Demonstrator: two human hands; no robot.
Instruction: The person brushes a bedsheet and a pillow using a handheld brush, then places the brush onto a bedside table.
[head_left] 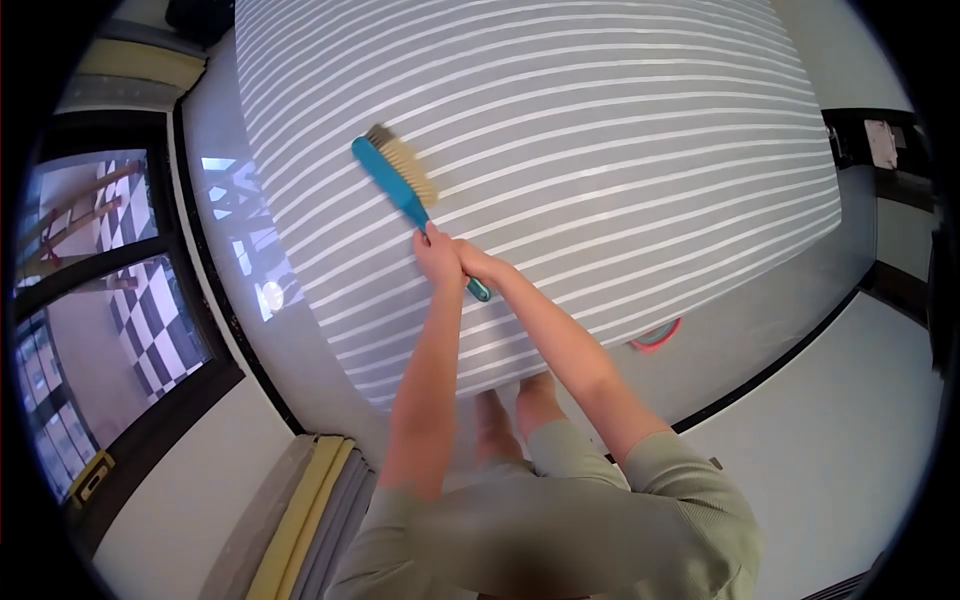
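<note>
I had the left hand (437, 257) and right hand (479, 262) wrapped around the blue bristle brush (388, 175), positioned over the grey-and-white striped bedsheet (620, 180); from my remote view, contact was unclear.

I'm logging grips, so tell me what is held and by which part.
A blue brush, held by its handle: the left hand nearer the bristles, the right hand just behind it.

no writing can be made out; no label, brand, number or sign is legible.
</note>
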